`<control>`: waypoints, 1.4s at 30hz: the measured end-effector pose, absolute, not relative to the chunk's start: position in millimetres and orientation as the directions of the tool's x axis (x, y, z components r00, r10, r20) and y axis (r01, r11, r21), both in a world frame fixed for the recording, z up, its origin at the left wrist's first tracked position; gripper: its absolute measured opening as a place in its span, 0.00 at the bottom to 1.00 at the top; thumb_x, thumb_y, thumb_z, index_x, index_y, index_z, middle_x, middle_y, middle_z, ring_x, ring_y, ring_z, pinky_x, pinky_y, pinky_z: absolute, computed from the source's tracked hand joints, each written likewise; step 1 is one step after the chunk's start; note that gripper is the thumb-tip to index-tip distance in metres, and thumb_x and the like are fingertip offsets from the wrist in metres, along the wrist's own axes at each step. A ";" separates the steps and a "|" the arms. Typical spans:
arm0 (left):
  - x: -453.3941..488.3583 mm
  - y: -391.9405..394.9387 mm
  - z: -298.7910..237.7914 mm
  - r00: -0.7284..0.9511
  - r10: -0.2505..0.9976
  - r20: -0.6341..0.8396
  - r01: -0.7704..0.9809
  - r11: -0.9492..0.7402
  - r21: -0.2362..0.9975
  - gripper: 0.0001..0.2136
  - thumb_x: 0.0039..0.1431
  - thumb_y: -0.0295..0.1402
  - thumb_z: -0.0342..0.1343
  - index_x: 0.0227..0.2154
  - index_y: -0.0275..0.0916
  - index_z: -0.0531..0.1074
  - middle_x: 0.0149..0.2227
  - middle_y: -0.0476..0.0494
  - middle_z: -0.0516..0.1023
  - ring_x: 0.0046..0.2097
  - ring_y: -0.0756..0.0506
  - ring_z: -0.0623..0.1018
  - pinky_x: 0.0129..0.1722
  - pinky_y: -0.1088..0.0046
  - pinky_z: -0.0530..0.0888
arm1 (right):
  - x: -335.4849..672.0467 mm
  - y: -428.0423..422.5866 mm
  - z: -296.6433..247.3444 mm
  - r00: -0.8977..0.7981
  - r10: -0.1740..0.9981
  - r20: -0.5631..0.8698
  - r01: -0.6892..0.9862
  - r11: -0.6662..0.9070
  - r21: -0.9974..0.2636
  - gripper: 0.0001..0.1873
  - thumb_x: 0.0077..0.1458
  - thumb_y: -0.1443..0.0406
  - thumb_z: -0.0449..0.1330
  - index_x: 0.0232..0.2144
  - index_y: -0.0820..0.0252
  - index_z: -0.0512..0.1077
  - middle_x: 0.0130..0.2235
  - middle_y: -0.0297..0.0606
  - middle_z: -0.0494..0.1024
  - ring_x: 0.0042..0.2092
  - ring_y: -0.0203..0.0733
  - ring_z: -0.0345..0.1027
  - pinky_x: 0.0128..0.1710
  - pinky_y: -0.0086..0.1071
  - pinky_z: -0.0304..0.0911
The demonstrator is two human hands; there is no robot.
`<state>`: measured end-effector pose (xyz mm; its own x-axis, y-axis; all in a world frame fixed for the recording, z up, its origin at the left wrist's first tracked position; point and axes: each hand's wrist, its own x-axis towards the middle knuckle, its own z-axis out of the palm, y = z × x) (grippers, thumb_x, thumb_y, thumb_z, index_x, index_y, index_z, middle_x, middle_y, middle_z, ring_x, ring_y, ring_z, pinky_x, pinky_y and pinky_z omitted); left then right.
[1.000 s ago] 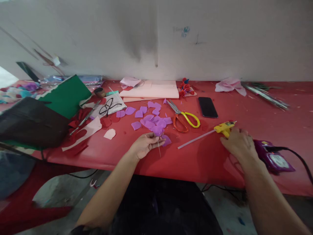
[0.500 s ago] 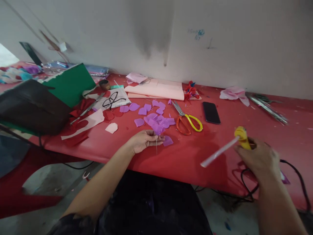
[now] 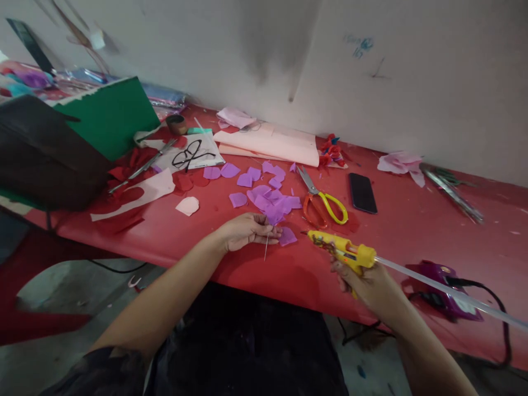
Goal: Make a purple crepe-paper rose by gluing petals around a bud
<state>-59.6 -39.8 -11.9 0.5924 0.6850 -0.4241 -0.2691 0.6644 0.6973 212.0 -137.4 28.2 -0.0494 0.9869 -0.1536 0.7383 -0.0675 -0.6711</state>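
My left hand pinches a thin wire stem that points down past the fingers. Purple paper petals lie just beyond its fingertips, and I cannot tell whether one is fixed to the stem. A single purple petal rests beside the fingers. My right hand is wrapped round a yellow hot glue gun, its nozzle facing left toward the petals. A long clear glue stick juts out of the gun's back end. Scissors with orange and yellow handles lie beyond, between the hands.
On the red table are a black phone, folded pink paper, eyeglasses and red scraps. A purple box with a cord sits at right. A dark bag and green board stand at left.
My right hand has brought the glue gun leftward and turned its nozzle toward my left hand. The left hand keeps its pinch on the stem. The view has shifted slightly.
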 end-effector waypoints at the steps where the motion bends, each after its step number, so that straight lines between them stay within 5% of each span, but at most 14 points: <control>1: -59.3 -39.8 -11.4 0.588 0.688 -0.425 -0.258 0.657 0.708 0.10 0.49 0.23 0.64 0.24 0.32 0.67 0.40 0.32 0.81 0.43 0.43 0.81 0.55 0.56 0.71 | 207.8 -136.6 27.2 -0.080 0.978 -0.191 0.741 -0.070 -0.668 0.23 0.55 0.50 0.51 0.15 0.56 0.65 0.17 0.35 0.70 0.21 0.38 0.65 0.25 0.33 0.61; 8: -57.7 -40.3 -9.5 0.561 0.693 -0.453 -0.194 0.642 0.742 0.07 0.52 0.23 0.62 0.25 0.31 0.68 0.40 0.32 0.80 0.43 0.44 0.80 0.48 0.64 0.76 | 190.7 -128.8 25.7 -0.112 0.945 -0.306 0.803 -0.096 -0.589 0.27 0.56 0.48 0.48 0.12 0.55 0.62 0.15 0.34 0.68 0.20 0.37 0.63 0.24 0.32 0.58; 42: -55.7 -42.0 -6.7 0.534 0.716 -0.450 -0.213 0.629 0.748 0.05 0.51 0.23 0.62 0.28 0.32 0.71 0.36 0.37 0.80 0.44 0.43 0.79 0.51 0.59 0.74 | 194.9 -148.7 23.1 -0.076 0.949 -0.307 0.840 -0.105 -0.532 0.24 0.55 0.49 0.51 0.13 0.54 0.61 0.15 0.32 0.67 0.20 0.38 0.63 0.22 0.31 0.57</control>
<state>-55.7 -42.0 -6.7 0.5344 0.7157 -0.4497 -0.2126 0.6287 0.7480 194.9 -148.7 23.1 -0.0762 0.9485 -0.3074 0.8403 -0.1049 -0.5319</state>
